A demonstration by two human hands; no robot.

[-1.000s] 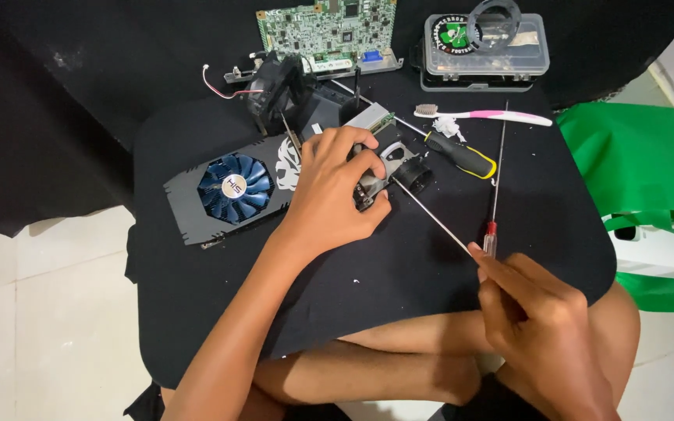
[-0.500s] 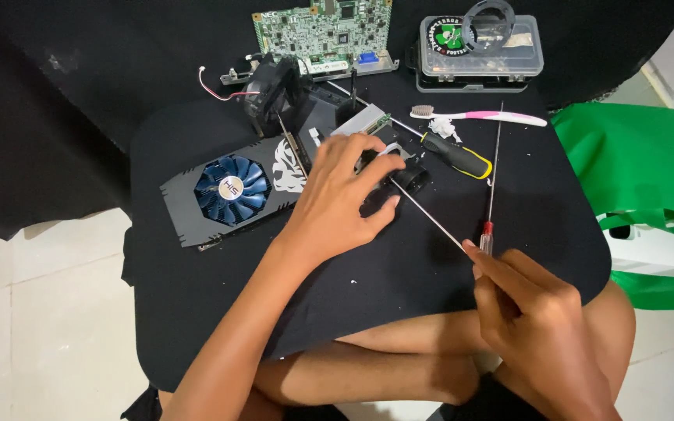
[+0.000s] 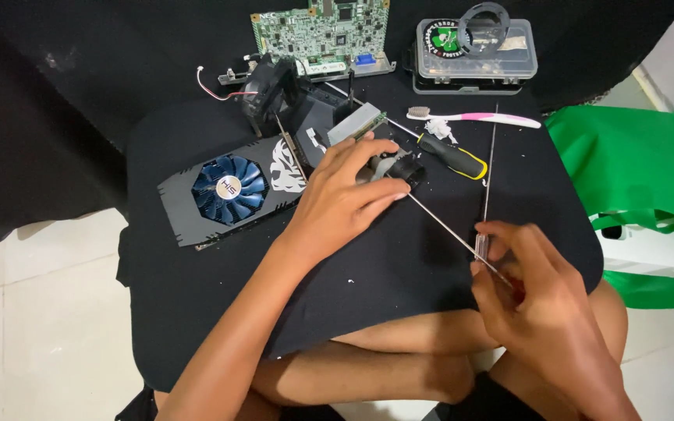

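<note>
My left hand (image 3: 345, 199) presses flat, fingers spread, on a small dark part (image 3: 399, 168) on the tabletop (image 3: 431, 257). My right hand (image 3: 536, 292) pinches a long thin screwdriver (image 3: 450, 230), tip at that part. A graphics card (image 3: 228, 191) lies left of my left hand.

- The small dark round part (image 3: 396, 168) I'm steadying sits on the black cloth just right of the fan card; my fingers lie across its left side, so its full shape stays hidden.
- The long thin screwdriver (image 3: 448, 230) slants from my lower grip up-left, its bare metal shaft ending at that part, its handle buried in my fist.
</note>
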